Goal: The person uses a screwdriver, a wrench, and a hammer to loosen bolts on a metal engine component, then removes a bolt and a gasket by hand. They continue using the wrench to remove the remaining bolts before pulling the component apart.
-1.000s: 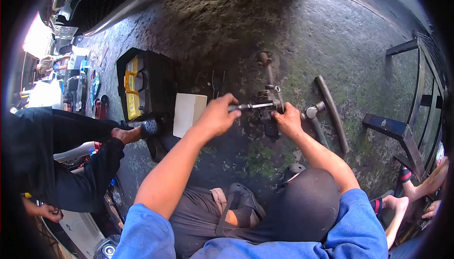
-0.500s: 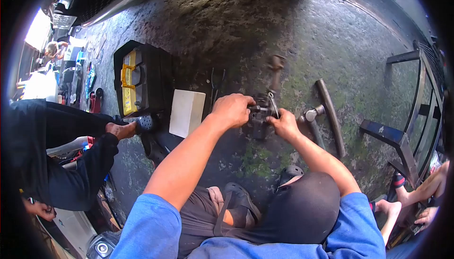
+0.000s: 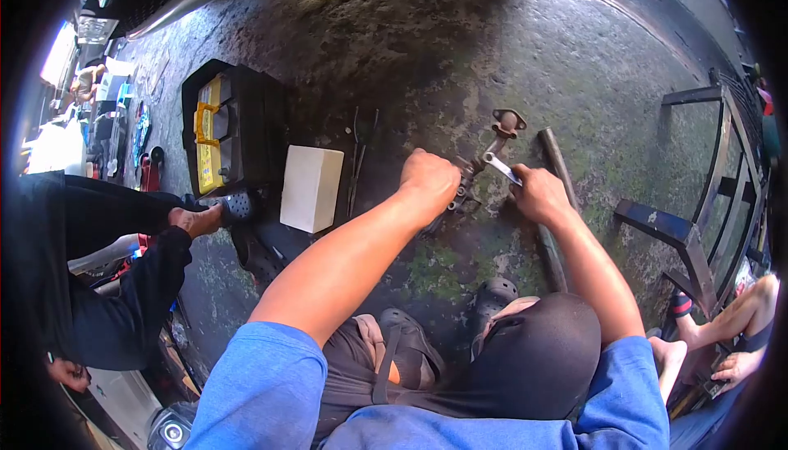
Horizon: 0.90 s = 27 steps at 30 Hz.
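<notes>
My left hand (image 3: 431,181) is closed around a dark metal part (image 3: 462,191), much of which it covers. A rusty flange (image 3: 509,123) on a short neck shows beyond that part, away from me. In my right hand (image 3: 542,195) is a silver wrench (image 3: 502,168), its head right at the neck below the flange. Under my right forearm runs a hammer handle (image 3: 552,257); the hammer's head is hidden by the hand. A metal pipe (image 3: 560,158) lies on the floor just past my right hand.
Left of my hands stand a white box (image 3: 312,189) and a black battery (image 3: 250,126) with a yellow handle. Thin metal rods (image 3: 359,163) lie beside the box. A metal frame (image 3: 702,241) stands at right. People sit at both sides, a bare foot (image 3: 195,220) at left.
My right hand has moved right with the wrench, which now slants differently. My left hand has turned the part, and its flanged end has swung right. The hammer's head has become hidden.
</notes>
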Available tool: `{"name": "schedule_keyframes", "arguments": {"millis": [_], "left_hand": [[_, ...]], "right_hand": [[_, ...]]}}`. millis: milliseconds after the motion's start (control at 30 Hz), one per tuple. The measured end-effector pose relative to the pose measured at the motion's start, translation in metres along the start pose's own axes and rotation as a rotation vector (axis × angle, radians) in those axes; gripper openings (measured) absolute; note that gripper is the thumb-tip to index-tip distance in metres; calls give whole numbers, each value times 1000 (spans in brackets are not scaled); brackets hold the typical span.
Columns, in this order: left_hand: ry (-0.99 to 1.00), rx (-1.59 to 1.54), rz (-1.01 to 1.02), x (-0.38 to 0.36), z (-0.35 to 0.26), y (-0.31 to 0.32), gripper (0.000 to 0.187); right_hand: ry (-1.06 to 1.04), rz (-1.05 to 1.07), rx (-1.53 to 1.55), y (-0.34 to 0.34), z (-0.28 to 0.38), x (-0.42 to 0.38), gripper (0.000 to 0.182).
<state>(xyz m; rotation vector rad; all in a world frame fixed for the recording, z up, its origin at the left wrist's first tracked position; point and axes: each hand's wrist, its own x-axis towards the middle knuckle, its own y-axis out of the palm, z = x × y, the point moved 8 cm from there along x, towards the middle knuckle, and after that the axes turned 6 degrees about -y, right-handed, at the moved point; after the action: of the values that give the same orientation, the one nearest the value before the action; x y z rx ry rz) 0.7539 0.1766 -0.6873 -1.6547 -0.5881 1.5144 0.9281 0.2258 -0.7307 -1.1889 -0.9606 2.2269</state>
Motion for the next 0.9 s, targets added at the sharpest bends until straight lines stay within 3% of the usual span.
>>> {"name": "schedule_keyframes", "arguments": {"millis": [100, 267, 400, 567, 800, 900], "left_hand": [[-67, -11, 59, 0, 2, 1, 12], [-56, 64, 35, 6, -1, 4, 51], [-10, 58, 159, 18, -8, 5, 72], [-102, -130, 234, 43, 3, 28, 77], [-144, -203, 308, 31, 1, 11, 80], [-154, -190, 308, 29, 3, 11, 82]], "right_hand": [[-67, 66, -17, -5, 16, 10, 39], [-196, 166, -128, -5, 24, 33, 44], [-173, 238, -232, 3, 21, 53, 26], [-214, 183, -250, -6, 27, 48, 21], [-235, 113, -185, 7, 13, 49, 22], [-291, -94, -241, -1, 22, 40, 23]]}}
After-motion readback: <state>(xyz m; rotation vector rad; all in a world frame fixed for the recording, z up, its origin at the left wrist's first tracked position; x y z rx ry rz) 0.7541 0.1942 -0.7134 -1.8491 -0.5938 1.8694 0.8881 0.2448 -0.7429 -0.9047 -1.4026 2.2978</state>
